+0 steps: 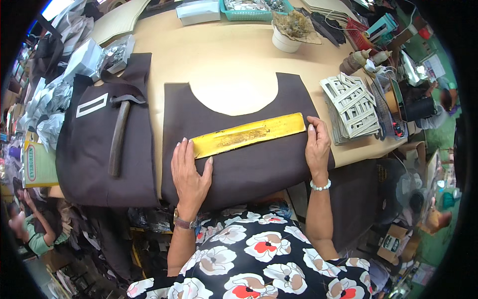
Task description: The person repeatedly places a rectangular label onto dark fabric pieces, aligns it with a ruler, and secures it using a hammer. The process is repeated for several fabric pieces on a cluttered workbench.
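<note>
A dark brown piece of cut material point(239, 174) with a curved neck-like notch lies before me. On it, slanting slightly up to the right, is a long yellow strip point(249, 133) with a worn, dirty patch along its middle. My left hand point(191, 172) lies flat at its left end, fingers stretched out and thumb apart by the lower edge. At the opposite end, my right hand point(318, 147) rests with its fingertips beside the strip, fingers extended and slightly bent. Further left, a hammer point(119, 134) and a white rectangular frame point(92, 105) lie on another dark brown piece point(89, 164).
Stacked pale slotted pieces point(351, 107) lie to the right. Along the far side stand a white pot point(286, 41), a teal basket point(249, 15) and a white box point(199, 12). Crumpled grey material point(40, 114) and a small-parts box point(117, 52) sit at left.
</note>
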`<action>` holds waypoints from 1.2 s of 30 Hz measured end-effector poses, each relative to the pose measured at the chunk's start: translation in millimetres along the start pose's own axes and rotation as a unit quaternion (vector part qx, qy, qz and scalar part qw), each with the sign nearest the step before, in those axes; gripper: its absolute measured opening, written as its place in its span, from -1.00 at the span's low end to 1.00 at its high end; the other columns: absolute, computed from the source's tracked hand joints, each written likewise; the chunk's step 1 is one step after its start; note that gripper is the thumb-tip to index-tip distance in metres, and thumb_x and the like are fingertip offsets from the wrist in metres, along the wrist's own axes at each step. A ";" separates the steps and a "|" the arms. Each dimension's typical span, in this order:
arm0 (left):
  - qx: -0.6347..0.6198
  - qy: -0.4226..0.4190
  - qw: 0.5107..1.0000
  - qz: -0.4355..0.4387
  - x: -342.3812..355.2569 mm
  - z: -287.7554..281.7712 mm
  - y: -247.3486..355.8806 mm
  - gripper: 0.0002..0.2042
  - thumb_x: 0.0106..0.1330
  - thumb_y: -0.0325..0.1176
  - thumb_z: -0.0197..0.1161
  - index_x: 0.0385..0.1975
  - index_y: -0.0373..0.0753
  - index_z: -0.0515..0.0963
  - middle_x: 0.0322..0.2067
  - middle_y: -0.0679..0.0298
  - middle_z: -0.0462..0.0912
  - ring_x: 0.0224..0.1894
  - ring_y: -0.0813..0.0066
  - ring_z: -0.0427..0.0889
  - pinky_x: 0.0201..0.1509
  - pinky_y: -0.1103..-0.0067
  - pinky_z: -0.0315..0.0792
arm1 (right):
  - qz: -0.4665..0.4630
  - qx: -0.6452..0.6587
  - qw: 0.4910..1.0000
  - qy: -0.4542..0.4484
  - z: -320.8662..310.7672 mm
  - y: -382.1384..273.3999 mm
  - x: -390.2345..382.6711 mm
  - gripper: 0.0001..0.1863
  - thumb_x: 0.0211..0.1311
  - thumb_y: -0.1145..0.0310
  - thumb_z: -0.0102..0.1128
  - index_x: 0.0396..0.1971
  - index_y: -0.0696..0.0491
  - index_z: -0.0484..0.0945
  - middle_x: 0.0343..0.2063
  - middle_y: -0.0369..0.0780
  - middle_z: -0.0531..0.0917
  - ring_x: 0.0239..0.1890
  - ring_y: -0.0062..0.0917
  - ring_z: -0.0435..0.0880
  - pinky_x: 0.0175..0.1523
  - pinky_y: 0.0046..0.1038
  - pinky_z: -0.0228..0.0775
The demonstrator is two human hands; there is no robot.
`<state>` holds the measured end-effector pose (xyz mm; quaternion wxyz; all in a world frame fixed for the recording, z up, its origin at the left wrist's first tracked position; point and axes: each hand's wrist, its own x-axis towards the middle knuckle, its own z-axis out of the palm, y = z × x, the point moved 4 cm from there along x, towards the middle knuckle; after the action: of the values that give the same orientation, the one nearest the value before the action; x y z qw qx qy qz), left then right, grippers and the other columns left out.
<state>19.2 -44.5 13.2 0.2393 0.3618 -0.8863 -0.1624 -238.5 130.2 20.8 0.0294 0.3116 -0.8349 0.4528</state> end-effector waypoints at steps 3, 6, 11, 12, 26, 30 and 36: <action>0.012 0.001 1.000 -0.011 -8.2 2.1 -2.4 -0.43 0.17 -0.34 0.28 0.19 -0.36 0.30 0.19 -0.03 0.34 0.27 0.02 0.26 0.35 0.27 0.10 | -0.041 -0.049 0.998 0.021 2.5 -0.5 -5.0 -0.77 0.27 0.56 -0.11 -0.13 0.26 0.46 -0.12 -0.03 0.54 -0.06 -0.19 0.53 0.11 -0.30 0.33; 0.006 0.004 1.000 -0.008 -9.3 0.2 -1.2 -0.42 0.16 -0.36 0.28 0.19 -0.35 0.30 0.18 -0.02 0.36 0.27 0.02 0.27 0.35 0.27 0.10 | -0.050 -0.066 0.996 0.024 3.4 -1.4 -6.9 -0.77 0.27 0.57 -0.11 -0.13 0.26 0.46 -0.12 -0.03 0.54 -0.05 -0.17 0.52 0.11 -0.29 0.33; -0.013 0.006 1.000 -0.011 0.2 -10.1 2.8 -0.39 0.06 -0.39 0.35 0.16 -0.34 0.33 0.09 -0.02 0.43 0.18 0.01 0.35 0.27 0.28 0.21 | -0.018 -0.049 0.998 0.030 -2.7 -5.6 -4.1 -0.76 0.28 0.56 -0.10 -0.11 0.25 0.46 -0.14 -0.04 0.55 -0.07 -0.20 0.53 0.10 -0.30 0.33; -0.013 0.007 1.000 -0.009 2.5 -10.8 3.0 -0.39 0.03 -0.40 0.36 0.15 -0.34 0.34 0.06 -0.02 0.44 0.16 0.01 0.37 0.25 0.27 0.23 | -0.008 -0.044 0.998 0.032 -2.7 -4.3 -4.2 -0.76 0.28 0.55 -0.10 -0.10 0.25 0.46 -0.15 -0.04 0.56 -0.08 -0.21 0.53 0.10 -0.30 0.33; -0.072 0.033 0.996 -0.050 6.7 -5.4 -12.9 -0.54 0.13 -0.47 0.28 0.08 -0.34 0.42 0.08 -0.02 0.48 0.17 0.01 0.40 0.26 0.28 0.22 | 0.061 0.094 0.994 -0.008 3.0 9.5 -9.1 -0.73 0.29 0.55 -0.02 -0.02 0.23 0.44 -0.24 -0.15 0.69 -0.11 -0.48 0.62 0.10 -0.44 0.36; -0.007 0.010 0.999 -0.030 8.2 -8.0 -4.7 -0.48 0.15 -0.40 0.29 0.14 -0.34 0.37 0.13 -0.03 0.42 0.24 0.01 0.31 0.34 0.22 0.11 | 0.069 0.104 0.992 0.003 3.1 12.6 -9.3 -0.71 0.29 0.54 -0.03 0.00 0.23 0.43 -0.23 -0.14 0.68 -0.11 -0.46 0.62 0.12 -0.43 0.34; 0.006 0.009 1.000 -0.022 5.5 0.5 -8.1 -0.48 0.16 -0.39 0.27 0.15 -0.34 0.35 0.16 -0.04 0.38 0.28 -0.01 0.26 0.35 0.16 0.06 | 0.100 0.086 0.991 -0.032 1.3 9.7 -4.1 -0.69 0.29 0.52 -0.03 0.02 0.22 0.43 -0.18 -0.15 0.67 -0.06 -0.42 0.59 0.16 -0.41 0.30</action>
<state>20.1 -54.0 10.7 0.2417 0.3838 -0.8769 -0.1590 -240.2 135.0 11.5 -0.0690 0.2424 -0.8205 0.5131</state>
